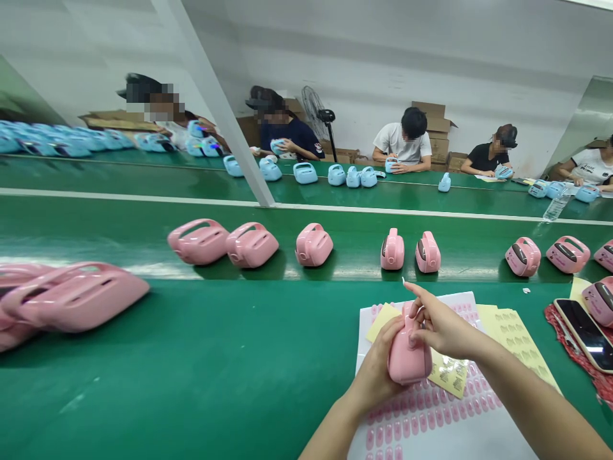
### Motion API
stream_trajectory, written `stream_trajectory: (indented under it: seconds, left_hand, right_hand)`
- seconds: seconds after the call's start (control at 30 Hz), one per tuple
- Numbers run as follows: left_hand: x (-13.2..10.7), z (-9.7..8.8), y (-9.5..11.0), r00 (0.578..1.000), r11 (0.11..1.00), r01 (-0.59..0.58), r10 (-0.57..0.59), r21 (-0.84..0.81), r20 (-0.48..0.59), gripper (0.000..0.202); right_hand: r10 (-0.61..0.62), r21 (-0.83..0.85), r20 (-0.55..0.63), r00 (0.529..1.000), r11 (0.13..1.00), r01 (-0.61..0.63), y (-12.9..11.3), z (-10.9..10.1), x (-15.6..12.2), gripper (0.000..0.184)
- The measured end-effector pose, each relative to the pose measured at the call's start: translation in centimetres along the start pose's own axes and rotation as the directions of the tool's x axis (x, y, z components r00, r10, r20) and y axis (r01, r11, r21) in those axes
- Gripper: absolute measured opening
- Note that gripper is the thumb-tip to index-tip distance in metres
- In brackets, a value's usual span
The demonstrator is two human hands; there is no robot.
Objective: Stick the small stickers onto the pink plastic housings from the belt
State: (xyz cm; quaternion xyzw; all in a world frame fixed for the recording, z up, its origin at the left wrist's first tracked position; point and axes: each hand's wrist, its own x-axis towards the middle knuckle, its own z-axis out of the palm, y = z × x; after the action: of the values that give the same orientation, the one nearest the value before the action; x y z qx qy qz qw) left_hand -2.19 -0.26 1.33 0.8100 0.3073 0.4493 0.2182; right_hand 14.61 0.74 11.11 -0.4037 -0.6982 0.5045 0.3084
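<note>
My left hand [378, 364] is wrapped round a small pink plastic toy case [407, 354], holding it above a white sheet of pink stickers [431, 415]. My right hand [438, 326] rests on top of the case, thumb and fingers pinched against its upper edge, forefinger stretched forward with a tiny pale sticker [403, 280] at its tip. Yellow backing sheets [512, 335] lie under and beside the hands.
Several pink cases [313, 245] stand in a row on the green belt [215, 370], more at the left [71, 297] and right [567, 253]. A phone [584, 332] lies on red cloth at right. Across the line, several people handle blue cases [305, 172].
</note>
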Motion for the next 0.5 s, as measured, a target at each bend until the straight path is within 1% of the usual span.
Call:
stream_trajectory:
  seconds: [0.1,0.33,0.5]
  left_hand:
    - [0.0,0.0,-0.1,1.000,1.000,0.001,-0.001,-0.007,-0.002,0.088]
    - [0.2,-0.1,0.2,1.000,1.000,0.017,-0.017,0.008,0.017,0.089]
    - [0.3,-0.1,0.3,1.000,1.000,-0.011,0.011,-0.018,0.004,0.085]
  right_hand:
    - [-0.020,-0.003,-0.033,0.999,1.000,0.020,0.5,0.3,0.0,0.078]
    - [-0.096,-0.093,-0.128,0.987,0.992,0.085,1.4,0.8,-0.1,0.073]
    - [-0.164,-0.221,-0.153,0.974,0.967,0.128,1.4,1.1,-0.5,0.072]
